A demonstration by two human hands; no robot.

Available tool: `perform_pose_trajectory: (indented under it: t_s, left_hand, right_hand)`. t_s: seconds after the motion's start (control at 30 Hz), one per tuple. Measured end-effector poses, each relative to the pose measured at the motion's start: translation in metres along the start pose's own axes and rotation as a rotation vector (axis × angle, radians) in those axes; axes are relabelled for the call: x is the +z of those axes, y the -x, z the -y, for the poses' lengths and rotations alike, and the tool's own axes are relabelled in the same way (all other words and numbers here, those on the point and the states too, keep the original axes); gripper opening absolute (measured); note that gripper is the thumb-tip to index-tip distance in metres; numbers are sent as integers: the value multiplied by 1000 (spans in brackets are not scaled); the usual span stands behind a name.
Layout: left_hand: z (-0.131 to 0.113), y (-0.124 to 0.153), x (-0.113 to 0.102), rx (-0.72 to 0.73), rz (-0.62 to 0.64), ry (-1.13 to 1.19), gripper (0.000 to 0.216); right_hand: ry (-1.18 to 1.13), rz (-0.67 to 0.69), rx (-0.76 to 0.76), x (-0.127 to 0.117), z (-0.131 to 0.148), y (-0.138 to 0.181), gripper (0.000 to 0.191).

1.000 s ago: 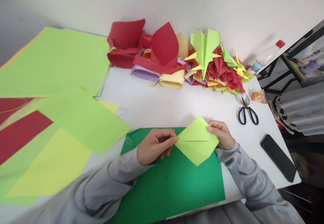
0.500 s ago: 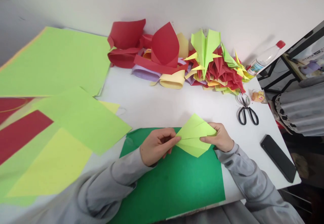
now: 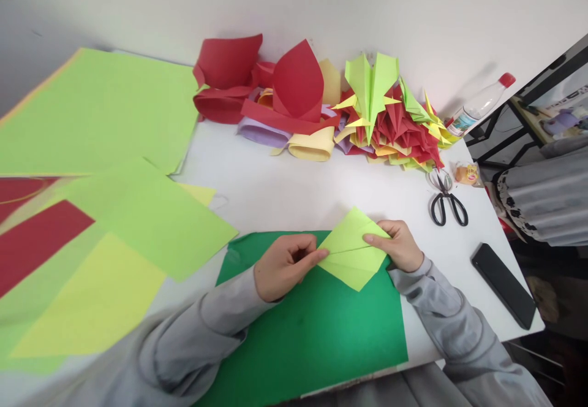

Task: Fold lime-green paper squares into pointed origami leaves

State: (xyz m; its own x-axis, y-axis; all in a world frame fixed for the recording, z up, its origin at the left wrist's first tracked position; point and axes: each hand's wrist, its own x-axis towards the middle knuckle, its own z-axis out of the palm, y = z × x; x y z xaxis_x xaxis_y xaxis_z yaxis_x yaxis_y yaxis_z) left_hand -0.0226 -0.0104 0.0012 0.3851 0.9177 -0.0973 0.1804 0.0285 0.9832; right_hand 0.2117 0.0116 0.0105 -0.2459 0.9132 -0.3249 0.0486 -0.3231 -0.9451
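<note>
Lime fold [image 3: 351,254] at the green sheet's [image 3: 312,333] far edge, partly over the sheet and partly over bare desk [image 3: 285,192] beyond it, kite-shaped, with a crease across the middle. Left hand [image 3: 282,266] over the sheet's far-left part, closed on the fold's left corner, thumb and forefinger pinching. Right hand [image 3: 399,247] just past the sheet's far-right corner, gripping the fold's right side, thumb pressed on top near the crease, other fingers curled behind the edge (how far under, cannot tell). Grey sleeves [image 3: 215,327] along the sheet's left and right sides.

Scissors [image 3: 444,201] right of the sheet and farther back, black handles turned toward it. Small packet [image 3: 467,174] just beyond the scissors. Dark phone [image 3: 503,284] flat on the desk, right of the sheet, near the desk's edge. Red-capped bottle [image 3: 480,105] tilted at the wall, far right of the sheet. Heap of planes [image 3: 390,125] (red, yellow, lime) well beyond the sheet's far edge, against the wall, with red curls [image 3: 275,88] touching it on the left. Lime sheets [image 3: 101,113] well left of the green sheet, overlapping red and yellow ones.
</note>
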Motion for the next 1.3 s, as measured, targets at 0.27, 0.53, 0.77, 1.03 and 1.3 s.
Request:
perform_pose_trajectory:
  t_s: [0.27,0.53,0.77,1.03,1.3]
  left_hand:
    - [-2,-1,-1,96,138,-53,37]
    - [-2,-1,0,107,164,-81,42]
    - [-3,0,0,33,217,18,36]
    - [1,1,4,-202,-77,289,40]
    - [2,2,6,-175,-89,377,48]
  right_hand:
    - [42,48,-15,11,-2,3,40]
    - [41,97,-7,15,-3,7,43]
    - [-97,-10,50,16,-2,5,36]
    - [-342,89,43,18,-6,4,49]
    - [-122,-22,41,19,1,5,33]
